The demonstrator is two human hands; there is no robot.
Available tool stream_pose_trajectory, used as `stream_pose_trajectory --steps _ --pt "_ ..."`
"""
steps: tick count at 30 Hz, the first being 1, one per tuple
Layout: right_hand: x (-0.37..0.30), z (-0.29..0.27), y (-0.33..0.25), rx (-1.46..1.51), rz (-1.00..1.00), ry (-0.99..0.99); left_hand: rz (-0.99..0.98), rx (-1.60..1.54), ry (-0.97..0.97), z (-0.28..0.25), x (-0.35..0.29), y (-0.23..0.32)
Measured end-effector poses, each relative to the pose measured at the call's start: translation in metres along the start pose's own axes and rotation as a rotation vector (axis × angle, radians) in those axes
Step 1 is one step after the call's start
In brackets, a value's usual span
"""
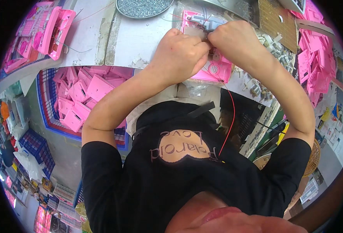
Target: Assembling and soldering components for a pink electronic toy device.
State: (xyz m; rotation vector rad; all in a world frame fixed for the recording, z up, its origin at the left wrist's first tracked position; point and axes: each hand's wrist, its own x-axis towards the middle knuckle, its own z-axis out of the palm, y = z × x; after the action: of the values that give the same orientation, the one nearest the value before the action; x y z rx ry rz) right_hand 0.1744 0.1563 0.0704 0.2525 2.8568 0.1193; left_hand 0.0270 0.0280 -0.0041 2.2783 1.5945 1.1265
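Note:
A pink plastic housing (221,73) with wires and small parts inside lies on the bench in front of me. My left hand (181,55) is closed over its left side, fingers curled and thumb pressed in. Across from it, my right hand (234,39) is closed too, its fingertips almost meeting those of the left above the housing. Whatever the fingers pinch is hidden between them. Thin dark and coloured wires rise just beyond my hands, beside a white part (202,19). A red wire (234,106) trails from the housing's near edge down toward my shirt.
A round metal dish (144,8) of small screws stands at the back. White switch-like parts (272,48) are heaped on the right, with pink shells (313,50) beyond. A blue-and-red basket (49,112) of pink pieces sits below left. Another pink housing (58,33) lies far left.

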Motion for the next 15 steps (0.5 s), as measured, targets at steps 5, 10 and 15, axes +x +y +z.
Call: stream_pose_trajectory --steps 5,10,15 --pt "-0.007 0.008 0.007 0.105 0.095 0.039 -0.006 -0.001 0.047 -0.003 -0.002 -0.004" --pt "-0.032 0.023 0.016 0.566 0.282 0.156 -0.052 0.014 0.026 -0.002 -0.010 -0.007" --pt "-0.036 0.052 -0.022 0.887 0.569 0.361 -0.037 0.029 0.033 0.005 0.001 -0.003"
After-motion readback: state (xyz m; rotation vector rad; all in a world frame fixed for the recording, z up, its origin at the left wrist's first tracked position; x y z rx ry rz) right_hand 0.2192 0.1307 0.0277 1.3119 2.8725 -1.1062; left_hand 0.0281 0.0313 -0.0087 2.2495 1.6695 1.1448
